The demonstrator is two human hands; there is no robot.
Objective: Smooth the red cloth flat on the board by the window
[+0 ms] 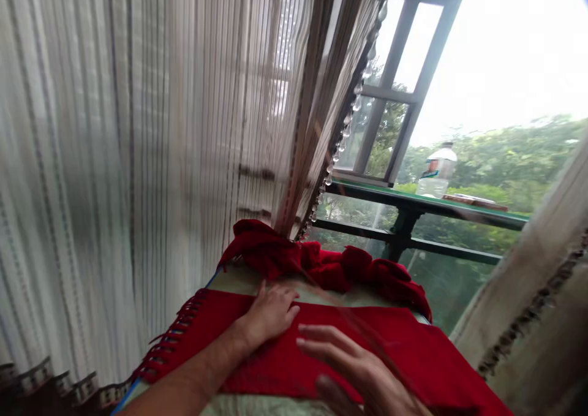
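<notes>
The left hand [271,312] lies open on the flat red fringed cloth [367,342], near its far edge, probably keeping it smooth; the right hand [353,358], fingers loosely spread, grasps nothing visible. Beyond it, a bunched red cloth [353,268] (rumpled, perhaps pushed aside for room) lies at the pale padded surface's [271,405] far end.
</notes>
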